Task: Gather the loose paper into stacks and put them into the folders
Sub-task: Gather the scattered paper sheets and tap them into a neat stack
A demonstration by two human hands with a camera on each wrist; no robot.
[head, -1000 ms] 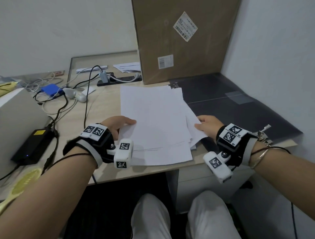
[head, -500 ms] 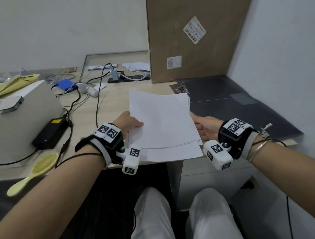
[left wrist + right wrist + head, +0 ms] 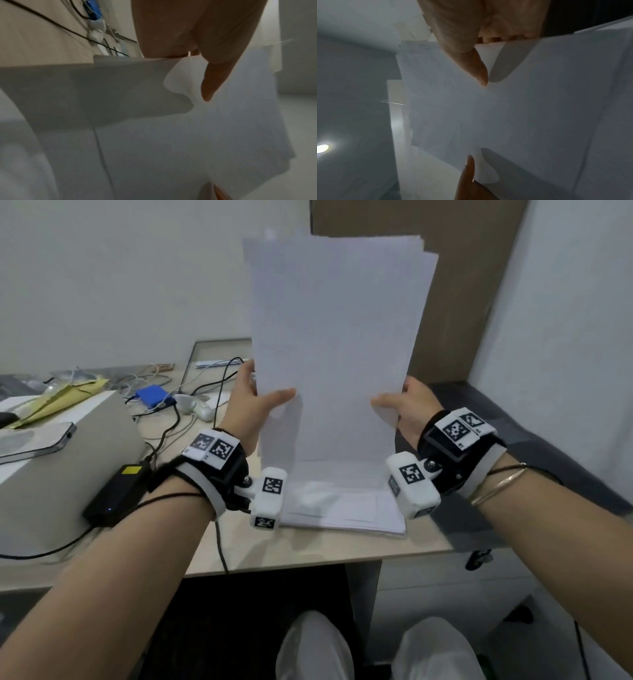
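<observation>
1. Pale wood counter (image 3: 308, 546) carries a flat pile of sheets (image 3: 342, 508) at its front edge.
2. White paper stack (image 3: 335, 344) stands upright above that pile, top edges uneven.
3. Left hand (image 3: 250, 405) pinches its left edge, thumb in front.
4. Right hand (image 3: 407, 405) pinches its right edge likewise.

Head looks down; wrist views close on shared paper stack (image 3: 335, 354)

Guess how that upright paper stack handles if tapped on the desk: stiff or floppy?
Probably fairly floppy: the paper stack stands tall only because the left hand and right hand grip its side edges. Sheets likely slide easily: top corners are staggered. Likely light; thumbs and fingers alone hold it.
</observation>
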